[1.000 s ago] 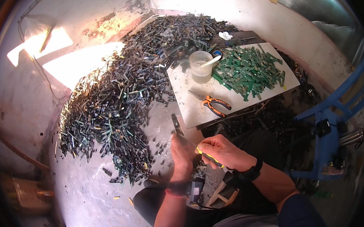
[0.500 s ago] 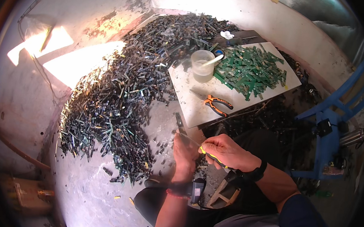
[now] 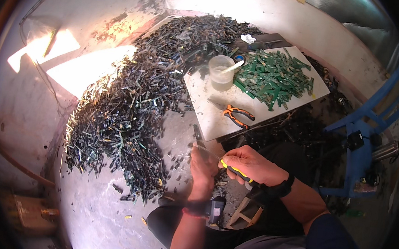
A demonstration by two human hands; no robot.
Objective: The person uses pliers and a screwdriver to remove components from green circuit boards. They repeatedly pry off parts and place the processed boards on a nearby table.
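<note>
My left hand [image 3: 202, 168] is closed around a narrow dark strip [image 3: 197, 132], which points up and away past the fingers. My right hand [image 3: 257, 164] grips a screwdriver [image 3: 227, 165] by its yellow and black handle. Its thin shaft runs left to the strip beside the left fingertips; the exact contact of the tip is too small to make out. Farther off, pliers [image 3: 237, 115] with orange and black handles lie on a white board [image 3: 204, 118]. Green circuit board strips [image 3: 276, 79] are heaped on that board, next to a translucent plastic cup [image 3: 221, 75] with a white stick in it.
A large pile of dark strips [image 3: 131, 106] spreads over the floor to the left and back. A blue chair [image 3: 361, 131] stands at the right, with a metal flask [image 3: 386, 151] beside it. A wooden frame piece [image 3: 246, 213] lies by my lap. Walls close off the left and back.
My right hand and the screwdriver have shifted very slightly to the right. My left hand and the strip stay nearly where they were.
</note>
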